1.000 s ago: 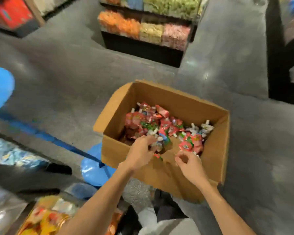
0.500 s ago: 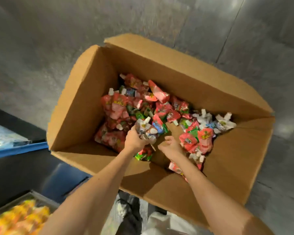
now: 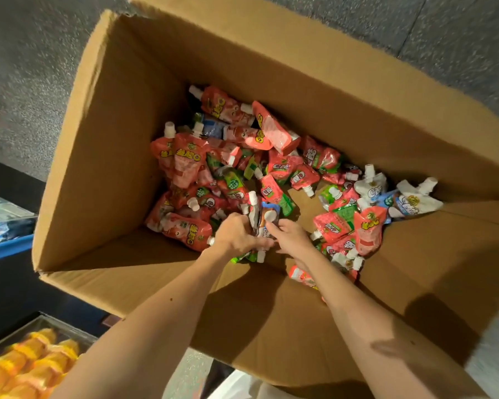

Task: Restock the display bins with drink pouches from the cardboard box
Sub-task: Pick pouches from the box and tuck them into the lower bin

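Open cardboard box (image 3: 104, 156) on grey speckled floor (image 3: 26, 82), flaps up, seen from above. Loose drink pouches (image 3: 283, 168) cover the box bottom in a jumbled heap: mostly red, some green, a few blue, all with white screw spouts pointing every way. Bare cardboard shows between the main heap and a smaller cluster at the right wall, where two white pouches (image 3: 409, 201) lie against the side. Both forearms reach in over the near wall. Left hand (image 3: 235, 236) is clenched round a bundle of pouches (image 3: 264, 217), spouts sticking up above the knuckles and one green corner poking out below. Right hand (image 3: 294, 240) is just beside it, fingers curled onto the same bundle, pinching near a white cap. Bundle held low, right over the heap. Lower left: corner of a display bin (image 3: 45, 319) holding orange-yellow packets (image 3: 26, 364), blurred. Blue ledge (image 3: 6, 249) at the left edge.
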{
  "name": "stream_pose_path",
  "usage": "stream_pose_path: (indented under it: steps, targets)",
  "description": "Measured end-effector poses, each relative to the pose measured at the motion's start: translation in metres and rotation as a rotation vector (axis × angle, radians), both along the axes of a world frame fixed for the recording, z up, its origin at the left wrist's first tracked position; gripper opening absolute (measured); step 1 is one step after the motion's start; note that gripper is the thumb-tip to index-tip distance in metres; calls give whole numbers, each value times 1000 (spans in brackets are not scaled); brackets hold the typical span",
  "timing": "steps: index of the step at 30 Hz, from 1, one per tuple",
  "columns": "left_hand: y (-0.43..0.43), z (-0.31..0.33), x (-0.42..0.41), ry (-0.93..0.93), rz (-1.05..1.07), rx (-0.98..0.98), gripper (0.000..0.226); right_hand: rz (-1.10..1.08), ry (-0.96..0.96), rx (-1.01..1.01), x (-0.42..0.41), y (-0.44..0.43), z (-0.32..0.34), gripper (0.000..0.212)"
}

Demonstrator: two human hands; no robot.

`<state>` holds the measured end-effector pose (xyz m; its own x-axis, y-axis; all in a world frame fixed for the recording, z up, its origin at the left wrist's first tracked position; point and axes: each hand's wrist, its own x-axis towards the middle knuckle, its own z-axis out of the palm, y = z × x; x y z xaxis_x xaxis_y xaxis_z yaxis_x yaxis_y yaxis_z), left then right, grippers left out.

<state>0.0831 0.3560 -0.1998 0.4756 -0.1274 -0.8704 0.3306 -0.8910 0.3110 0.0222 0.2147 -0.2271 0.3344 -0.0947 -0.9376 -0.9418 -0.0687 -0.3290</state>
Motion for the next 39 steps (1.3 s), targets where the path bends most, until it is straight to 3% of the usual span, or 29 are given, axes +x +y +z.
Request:
stream_pose_path:
  steps: [5,10,11,13,15,20,23,24,26,29,30,33,37,39]
  targets:
    - [-4,4,-1,106,313,-65,72,41,39,119,4,-9,19,40]
    - [3,14,15,184,239,19,53,269,-231,-517,29,-25,14,15]
    - [4,16,15,203,223,33,49,333,-251,-533,35,-25,11,25]
    - [7,18,15,216,216,52,48,475,-208,-435,44,-17,2,53]
    - [9,20,15,204,216,59,51,506,-176,-425,50,-7,-3,64]
    - [15,29,20,227,219,53,53,464,-87,-346,49,-3,-11,54]
    - [21,42,24,231,232,31,53,347,-88,-198,46,-4,2,21]
    - [25,49,25,226,225,33,52,302,-77,-141,47,-2,9,19]
    - [34,62,28,214,197,30,43,267,-81,-58,52,2,23,28]
    - [52,85,35,184,171,27,27,258,-103,42,65,18,30,73]
    - [59,92,39,171,171,27,28,258,-98,50,72,27,34,74]
    - [84,107,48,96,172,34,36,171,-84,99,88,55,47,48]
    - [108,116,52,52,280,12,40,-16,17,244,89,74,31,66]
    - [114,118,50,51,335,-45,32,-63,13,291,84,77,15,46]
